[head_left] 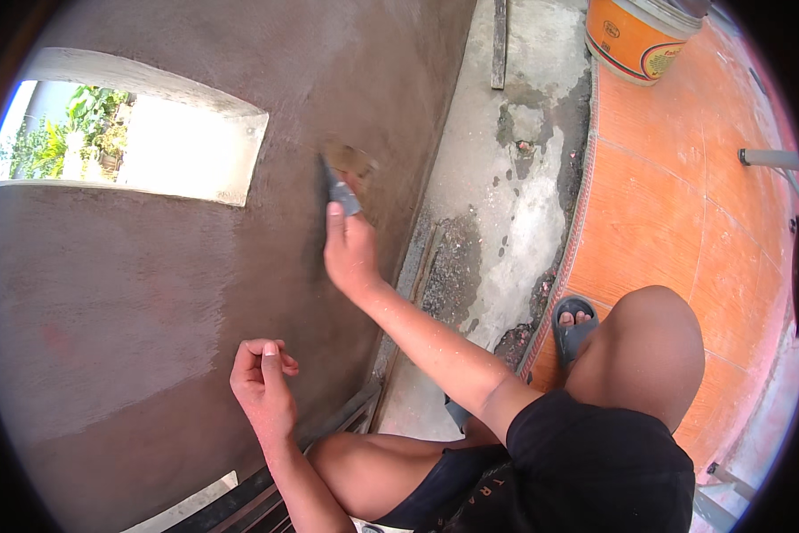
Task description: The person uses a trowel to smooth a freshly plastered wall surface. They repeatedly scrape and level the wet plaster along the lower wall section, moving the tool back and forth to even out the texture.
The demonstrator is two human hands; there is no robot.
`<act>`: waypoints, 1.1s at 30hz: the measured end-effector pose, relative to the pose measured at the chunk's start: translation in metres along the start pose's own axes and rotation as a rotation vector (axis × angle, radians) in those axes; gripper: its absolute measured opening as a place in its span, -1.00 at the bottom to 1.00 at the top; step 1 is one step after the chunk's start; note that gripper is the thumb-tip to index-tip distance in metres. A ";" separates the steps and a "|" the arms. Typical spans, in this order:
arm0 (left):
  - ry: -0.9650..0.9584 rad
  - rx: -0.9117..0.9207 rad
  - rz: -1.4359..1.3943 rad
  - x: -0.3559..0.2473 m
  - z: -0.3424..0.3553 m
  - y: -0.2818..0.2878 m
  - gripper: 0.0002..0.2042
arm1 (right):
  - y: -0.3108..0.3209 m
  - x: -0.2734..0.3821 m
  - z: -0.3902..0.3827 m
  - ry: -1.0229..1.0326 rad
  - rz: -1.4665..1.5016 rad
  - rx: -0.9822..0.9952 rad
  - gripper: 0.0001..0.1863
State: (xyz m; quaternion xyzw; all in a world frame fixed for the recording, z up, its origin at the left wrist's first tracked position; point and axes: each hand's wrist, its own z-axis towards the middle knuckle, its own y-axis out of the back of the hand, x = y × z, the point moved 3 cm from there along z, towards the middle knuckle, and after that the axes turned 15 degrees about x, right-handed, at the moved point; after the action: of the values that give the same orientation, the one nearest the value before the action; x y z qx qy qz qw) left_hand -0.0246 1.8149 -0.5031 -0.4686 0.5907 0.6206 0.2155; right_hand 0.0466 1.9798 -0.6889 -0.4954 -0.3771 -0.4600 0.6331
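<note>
My right hand (349, 250) grips a trowel (344, 188) against the damp brown plastered wall (302, 266), right of a small window opening (195, 147). The trowel has a grey part near my thumb and a blurred tan part beyond it; its exact shape is hard to make out. My left hand (262, 377) hangs lower down, in front of the wall, with its fingers curled and nothing visible in them.
A concrete strip (497, 240) runs along the wall beside a raised orange-tiled floor (648, 204). An orange bucket (639, 44) stands at the top right, a wooden strip (499, 44) near it. A grey metal tube (763, 158) is at right; dark slats (248, 497) lie below me.
</note>
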 end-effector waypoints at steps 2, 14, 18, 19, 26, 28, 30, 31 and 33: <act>0.013 0.010 -0.007 0.000 0.001 0.000 -0.83 | 0.002 -0.006 -0.007 0.033 -0.141 -0.006 -0.57; 0.013 -0.015 -0.001 0.004 -0.002 0.003 -0.82 | 0.001 -0.012 -0.022 -0.149 -0.111 0.061 -0.54; 0.010 -0.015 0.013 0.001 -0.002 0.002 -0.81 | 0.016 -0.110 -0.055 -1.037 0.494 -0.043 -0.54; 0.015 -0.001 0.028 0.001 -0.001 0.001 -0.81 | 0.016 -0.082 -0.049 -1.024 0.248 0.194 -0.51; -0.005 -0.047 -0.016 0.005 -0.006 0.007 -0.79 | -0.006 0.001 -0.052 -0.021 -0.211 0.198 -0.51; -0.006 -0.029 0.005 0.006 -0.008 0.011 -0.79 | 0.009 -0.058 -0.064 -0.954 0.019 0.344 -0.51; -0.006 -0.005 0.023 0.005 -0.010 0.013 -0.80 | 0.004 -0.057 -0.064 -0.902 0.047 0.292 -0.50; -0.018 -0.005 0.032 0.003 -0.012 0.014 -0.80 | -0.011 -0.041 -0.059 -0.649 0.015 0.185 -0.50; 0.007 -0.058 0.006 0.002 -0.016 0.014 -0.81 | -0.022 -0.015 -0.061 -0.296 -0.089 0.055 -0.51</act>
State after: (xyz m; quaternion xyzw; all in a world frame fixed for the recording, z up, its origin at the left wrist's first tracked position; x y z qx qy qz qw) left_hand -0.0319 1.7966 -0.4945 -0.4750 0.5745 0.6366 0.1978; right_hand 0.0228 1.9213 -0.7110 -0.5232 -0.5001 -0.3989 0.5630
